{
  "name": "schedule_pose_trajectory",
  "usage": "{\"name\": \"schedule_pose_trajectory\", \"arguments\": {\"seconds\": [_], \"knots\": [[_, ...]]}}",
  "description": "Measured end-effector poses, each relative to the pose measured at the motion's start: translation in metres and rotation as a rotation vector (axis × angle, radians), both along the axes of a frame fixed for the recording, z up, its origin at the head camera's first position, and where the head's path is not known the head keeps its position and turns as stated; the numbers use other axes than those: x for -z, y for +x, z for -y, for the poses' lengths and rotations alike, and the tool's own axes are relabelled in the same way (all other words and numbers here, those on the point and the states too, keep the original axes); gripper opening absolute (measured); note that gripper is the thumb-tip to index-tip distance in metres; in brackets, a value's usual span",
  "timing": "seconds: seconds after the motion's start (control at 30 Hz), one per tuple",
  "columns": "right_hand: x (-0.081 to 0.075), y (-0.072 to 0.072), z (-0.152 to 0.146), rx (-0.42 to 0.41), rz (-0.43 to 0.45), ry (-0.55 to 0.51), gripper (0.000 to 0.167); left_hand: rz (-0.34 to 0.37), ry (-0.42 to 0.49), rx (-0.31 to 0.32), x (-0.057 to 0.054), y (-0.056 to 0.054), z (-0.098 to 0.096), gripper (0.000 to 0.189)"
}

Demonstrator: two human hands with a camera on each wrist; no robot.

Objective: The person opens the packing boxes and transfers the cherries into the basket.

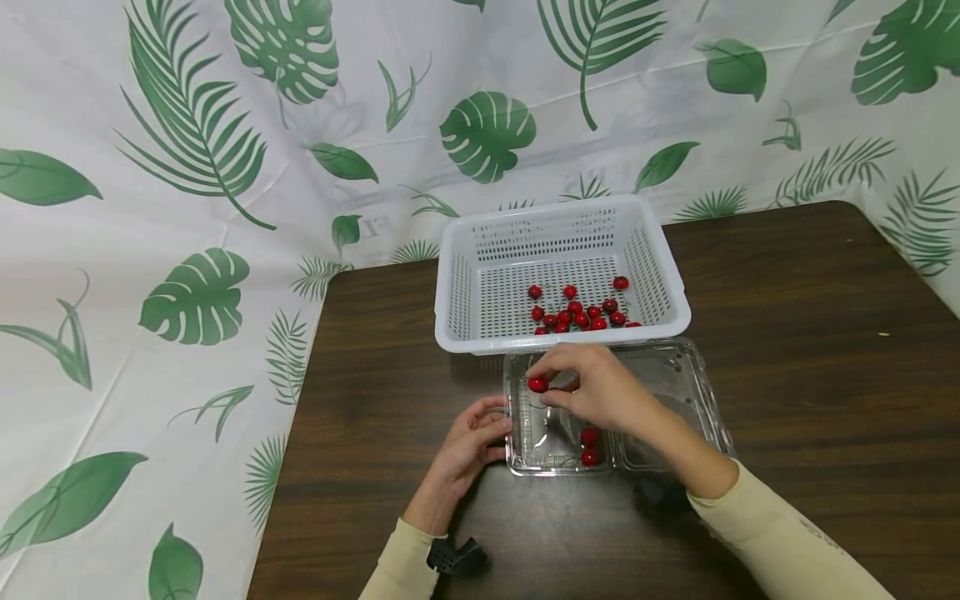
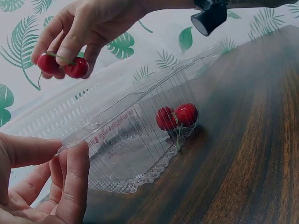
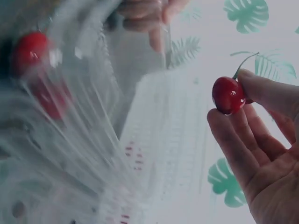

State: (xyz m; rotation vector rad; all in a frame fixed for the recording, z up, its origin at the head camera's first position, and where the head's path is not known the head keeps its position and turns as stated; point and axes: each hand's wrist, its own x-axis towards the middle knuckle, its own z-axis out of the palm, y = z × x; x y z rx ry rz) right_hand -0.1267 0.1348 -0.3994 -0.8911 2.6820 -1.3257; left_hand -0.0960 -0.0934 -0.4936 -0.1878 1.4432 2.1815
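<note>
My right hand hovers over the left half of a clear plastic clamshell, pinching a pair of stemmed cherries. Both held cherries show in the left wrist view, green stems between the fingertips; the right wrist view shows mainly one. Thumb and fingers of my left hand pinch the clamshell's left rim. Two red cherries lie together inside that half, near the hinge side. The clamshell's lid lies opened to the right, partly hidden by my right forearm.
Directly behind the clamshell stands a white perforated basket with several loose cherries gathered toward its near right side. All sit on a dark wooden table. A leaf-patterned white sheet hangs behind and to the left.
</note>
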Motion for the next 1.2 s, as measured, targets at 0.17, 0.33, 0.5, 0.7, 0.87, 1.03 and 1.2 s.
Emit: {"name": "schedule_pose_trajectory", "arguments": {"seconds": [0.17,0.33,0.5,0.7,0.87,1.03,1.2], "knots": [[-0.008,-0.008,-0.011,0.067,0.024,-0.065,0.031,0.003,-0.001,-0.004,0.0,0.0,-0.001,0.031],[-0.011,-0.019,-0.024,0.161,0.031,-0.118,0.032,0.001,-0.002,-0.008,0.001,0.0,-0.001,0.031],[-0.008,-0.031,-0.036,0.292,-0.036,-0.11,0.032,-0.003,-0.003,-0.011,0.001,0.0,0.0,0.031],[0.0,-0.043,-0.047,0.398,-0.146,-0.119,0.033,-0.004,-0.003,-0.016,0.001,0.0,-0.001,0.029],[0.007,-0.049,-0.052,0.443,-0.142,-0.129,0.033,-0.002,-0.003,-0.016,0.002,0.0,-0.001,0.029],[0.013,-0.053,-0.054,0.475,-0.149,-0.093,0.034,0.0,0.007,-0.018,0.001,0.0,-0.001,0.029],[0.018,-0.055,-0.056,0.482,-0.164,-0.066,0.034,0.0,0.015,-0.018,0.001,0.001,-0.001,0.029]]}}
